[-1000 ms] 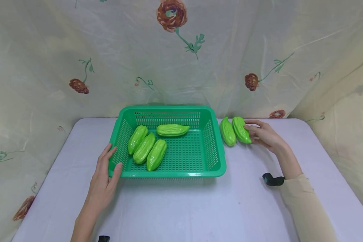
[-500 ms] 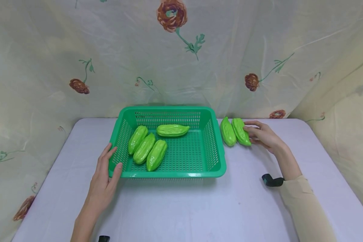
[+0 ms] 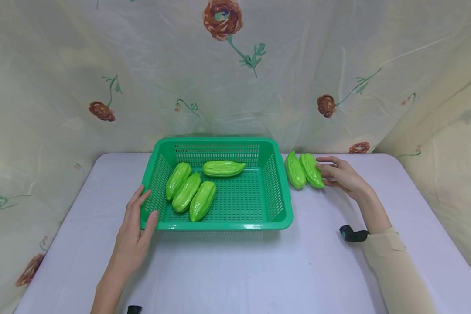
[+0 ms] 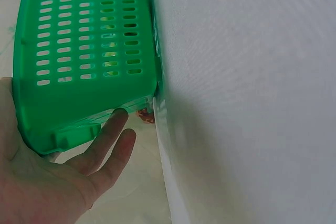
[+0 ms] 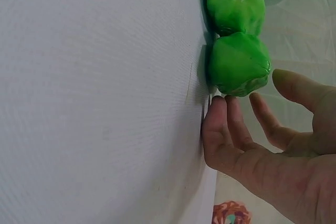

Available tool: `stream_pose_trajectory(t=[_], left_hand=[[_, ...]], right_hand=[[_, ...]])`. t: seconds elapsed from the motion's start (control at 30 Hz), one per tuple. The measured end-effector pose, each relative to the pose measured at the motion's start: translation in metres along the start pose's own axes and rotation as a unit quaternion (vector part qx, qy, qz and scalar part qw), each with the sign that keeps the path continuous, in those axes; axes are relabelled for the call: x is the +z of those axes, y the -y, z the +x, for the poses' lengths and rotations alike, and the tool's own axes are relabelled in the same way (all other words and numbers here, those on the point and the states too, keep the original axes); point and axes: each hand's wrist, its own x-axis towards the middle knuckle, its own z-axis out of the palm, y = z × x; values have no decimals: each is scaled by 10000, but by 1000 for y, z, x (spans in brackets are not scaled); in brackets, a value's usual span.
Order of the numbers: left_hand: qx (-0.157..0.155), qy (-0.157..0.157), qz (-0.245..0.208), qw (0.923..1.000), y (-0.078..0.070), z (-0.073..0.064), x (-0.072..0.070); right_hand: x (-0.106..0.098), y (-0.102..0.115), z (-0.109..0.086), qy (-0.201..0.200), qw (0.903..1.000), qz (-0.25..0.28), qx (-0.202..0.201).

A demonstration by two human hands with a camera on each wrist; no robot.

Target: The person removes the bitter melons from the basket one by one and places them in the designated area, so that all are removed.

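Six ridged green gourds in all. One green basket [image 3: 224,226] holds four: three gourds [image 3: 186,192] side by side from 9 round to 7 o'clock, and a fourth gourd [image 3: 224,168] near 12. Two more gourds [image 3: 312,171] lie outside, toward the basket's 3 o'clock. Two hands: one left hand [image 3: 131,240] at 8 o'clock, one right hand [image 3: 341,174] at 3. Two black wrist devices [image 3: 354,233], toward 4 and 7. Five large rust-brown printed flowers [image 3: 222,32].
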Motion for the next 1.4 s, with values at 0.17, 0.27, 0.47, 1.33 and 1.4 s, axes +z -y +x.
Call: stream_pose_trajectory(t=[0.17,0.27,0.47,1.33,1.4], left_hand=[[9,-16,2,10000,0,0,0],[14,-13,-10,10000,0,0,0],[36,-29,-7,10000,0,0,0],[26,-8,-6,10000,-1,0,-1],[28,-6,-12,10000,-1,0,-1]], right_hand=[[0,0,0,-17,10000,-14,9],[-1,-1,0,4,10000,-40,8],[1,-1,0,-83,9999,-60,14],[14,32,-16,-843,9936,-486,-581],[15,36,-18,-835,9934,-503,-612]])
